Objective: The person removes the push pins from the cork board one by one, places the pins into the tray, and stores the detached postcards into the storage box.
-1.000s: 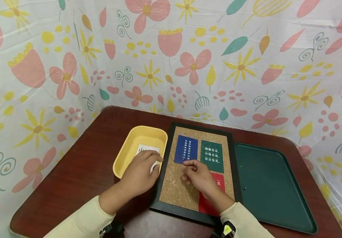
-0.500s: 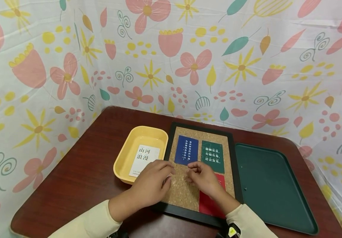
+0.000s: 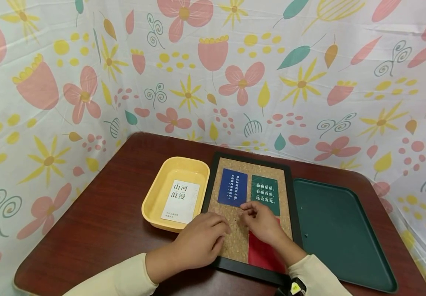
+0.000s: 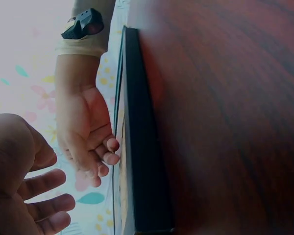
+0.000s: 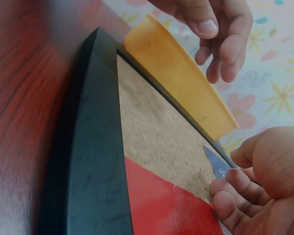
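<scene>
A black-framed cork board (image 3: 231,230) lies on the table. On it are a blue card (image 3: 232,187), a green card (image 3: 264,190) and a red card (image 3: 261,248), the last partly hidden by my right hand (image 3: 261,222). That hand hovers at the blue card's lower right corner, fingers loosely bent; nothing shows between them. My left hand (image 3: 202,240) hangs over the board's lower left frame, fingers relaxed and holding nothing visible. Both hands also appear in the right wrist view, the left hand (image 5: 223,39) above the yellow tray. A white card (image 3: 180,201) with black characters lies in that yellow tray (image 3: 151,205).
The yellow tray stands against the board's left side. To the board's right lies a dark green tray (image 3: 342,230) with small bits (image 3: 306,235) near its left edge. A flowered curtain (image 3: 213,82) rises behind the dark red tabletop (image 3: 98,218).
My left hand has moved from over the white card in the yellow tray, right and toward me, to the board's edge, uncovering the card. My right hand has shifted slightly right.
</scene>
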A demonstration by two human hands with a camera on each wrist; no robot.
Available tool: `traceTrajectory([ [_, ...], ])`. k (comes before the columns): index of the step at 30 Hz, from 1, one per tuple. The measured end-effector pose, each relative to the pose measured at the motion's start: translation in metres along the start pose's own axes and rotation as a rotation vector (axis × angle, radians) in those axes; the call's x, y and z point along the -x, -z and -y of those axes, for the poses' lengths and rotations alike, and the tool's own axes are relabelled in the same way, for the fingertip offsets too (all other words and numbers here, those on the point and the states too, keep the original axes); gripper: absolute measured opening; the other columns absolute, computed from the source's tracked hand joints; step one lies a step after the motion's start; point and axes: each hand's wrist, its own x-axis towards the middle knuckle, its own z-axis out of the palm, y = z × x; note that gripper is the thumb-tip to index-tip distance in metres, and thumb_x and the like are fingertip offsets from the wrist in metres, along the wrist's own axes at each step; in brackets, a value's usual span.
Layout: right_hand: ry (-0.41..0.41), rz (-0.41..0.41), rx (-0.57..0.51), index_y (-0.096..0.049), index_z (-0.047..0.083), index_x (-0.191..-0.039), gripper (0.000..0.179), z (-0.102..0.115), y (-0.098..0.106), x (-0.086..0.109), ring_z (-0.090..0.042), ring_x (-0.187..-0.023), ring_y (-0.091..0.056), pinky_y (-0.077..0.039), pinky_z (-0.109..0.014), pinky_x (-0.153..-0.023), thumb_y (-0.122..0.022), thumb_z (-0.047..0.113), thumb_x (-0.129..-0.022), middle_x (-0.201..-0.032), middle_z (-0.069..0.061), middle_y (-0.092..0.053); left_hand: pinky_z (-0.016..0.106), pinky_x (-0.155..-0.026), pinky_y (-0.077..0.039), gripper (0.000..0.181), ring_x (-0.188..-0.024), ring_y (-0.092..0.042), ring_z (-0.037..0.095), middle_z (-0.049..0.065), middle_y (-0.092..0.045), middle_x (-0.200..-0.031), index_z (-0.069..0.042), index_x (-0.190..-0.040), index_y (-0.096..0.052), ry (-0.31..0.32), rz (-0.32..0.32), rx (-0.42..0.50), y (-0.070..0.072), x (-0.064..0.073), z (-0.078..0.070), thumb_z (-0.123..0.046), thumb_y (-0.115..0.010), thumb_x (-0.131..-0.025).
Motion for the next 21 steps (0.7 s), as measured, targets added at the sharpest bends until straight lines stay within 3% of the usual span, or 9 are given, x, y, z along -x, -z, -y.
traceTrajectory([
  [14, 0.013, -0.033, 0.190, -0.068, 0.007, -0.115, 0.019, -0.006, 0.007, 0.002, -0.014, -0.083, -0.063, -0.052, -0.032, -0.065, -0.070, 0.013, -0.096, -0.091, 0.002, -0.066, 0.032, -0.094, -0.048, 0.011, -0.106, -0.060, 0.011, -0.009, -0.065, -0.111, -0.020, -0.107, -0.072, -0.116, 0.067, -0.047, -0.019, 0.000, -0.007, -0.022, -0.066, -0.097],
  [21, 0.017, -0.029, 0.248, -0.067, 0.007, -0.112, 0.016, -0.008, 0.010, 0.002, -0.012, -0.079, -0.061, -0.050, -0.031, -0.064, -0.070, 0.012, -0.096, -0.088, 0.003, -0.063, 0.032, -0.092, -0.048, 0.013, -0.111, -0.058, 0.011, -0.010, -0.065, -0.116, -0.023, -0.109, -0.072, -0.128, 0.106, -0.083, -0.027, 0.001, -0.012, -0.025, -0.064, -0.099],
])
